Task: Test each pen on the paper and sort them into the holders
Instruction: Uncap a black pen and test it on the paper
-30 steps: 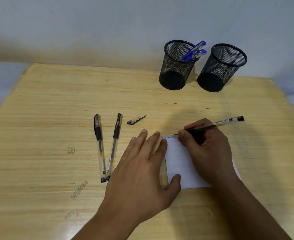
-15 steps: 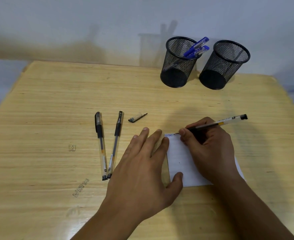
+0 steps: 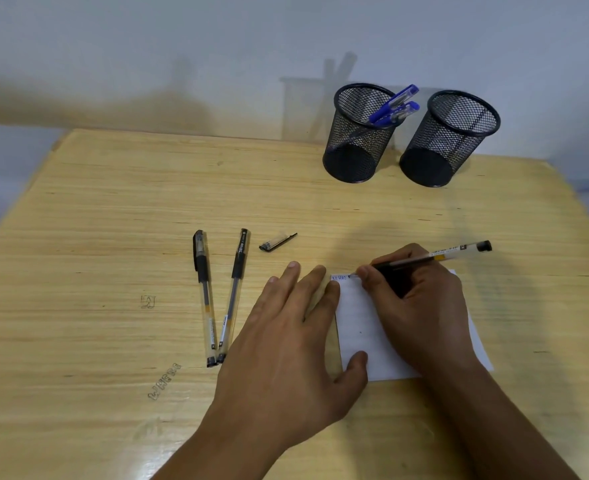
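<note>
My right hand point(image 3: 421, 303) grips an uncapped black pen point(image 3: 448, 253), its tip touching the top edge of the white paper point(image 3: 362, 327) beside small blue lettering. My left hand point(image 3: 293, 344) lies flat, fingers straight, pressing the paper's left edge, thumb on its lower corner. Two capped black pens point(image 3: 204, 296) point(image 3: 234, 292) lie side by side left of my hands. A loose pen cap point(image 3: 277, 242) rests beyond them. Two black mesh holders stand at the back: the left holder point(image 3: 357, 133) has two blue pens point(image 3: 393, 105) in it, the right holder point(image 3: 450, 138) looks empty.
The wooden table point(image 3: 113, 237) has small ink scribbles point(image 3: 164, 381) on its left front part. A pale wall rises right behind the holders. The table's right edge runs close to my right forearm.
The pen tip has shifted slightly right along the paper's top edge. The view has drifted a little; my left hand stays pressed on the paper.
</note>
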Available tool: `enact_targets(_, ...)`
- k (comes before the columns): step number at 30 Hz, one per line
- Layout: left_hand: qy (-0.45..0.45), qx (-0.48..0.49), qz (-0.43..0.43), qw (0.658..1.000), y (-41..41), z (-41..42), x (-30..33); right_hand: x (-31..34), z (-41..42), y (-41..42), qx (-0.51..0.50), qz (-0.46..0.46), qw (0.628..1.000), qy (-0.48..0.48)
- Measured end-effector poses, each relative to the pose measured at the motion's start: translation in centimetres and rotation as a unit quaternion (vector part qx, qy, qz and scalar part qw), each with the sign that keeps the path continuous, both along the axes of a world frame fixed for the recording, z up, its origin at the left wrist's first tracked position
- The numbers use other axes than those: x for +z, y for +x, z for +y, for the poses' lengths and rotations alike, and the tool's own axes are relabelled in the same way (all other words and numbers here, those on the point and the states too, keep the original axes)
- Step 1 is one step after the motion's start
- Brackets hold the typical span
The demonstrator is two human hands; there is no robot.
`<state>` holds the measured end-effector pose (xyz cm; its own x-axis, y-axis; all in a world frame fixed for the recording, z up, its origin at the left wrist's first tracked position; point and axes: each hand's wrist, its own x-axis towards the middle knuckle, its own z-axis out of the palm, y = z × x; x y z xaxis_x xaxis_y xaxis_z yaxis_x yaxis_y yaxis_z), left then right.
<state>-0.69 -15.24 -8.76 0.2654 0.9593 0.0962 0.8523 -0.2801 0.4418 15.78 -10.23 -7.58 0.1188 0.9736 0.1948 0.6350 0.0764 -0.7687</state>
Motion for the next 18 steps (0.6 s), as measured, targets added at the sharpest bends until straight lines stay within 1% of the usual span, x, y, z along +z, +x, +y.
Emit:
enact_targets(5,-0.003,0.001,0.003,1.0,0.03,0.06,0.07,-0.05,-0.15,-0.01,0.003,-0.012,1.0,0.003)
enact_targets(15,-0.009,0.001,0.003,1.0,0.0,0.05,0.25,-0.03,-0.16,0.12,0.009,-0.003,1.0,0.005)
enact_targets(18,-0.008,0.0,0.004,1.0,-0.04,0.07,0.17,-0.03,-0.13,0.29,-0.004,0.009,1.0,0.015)
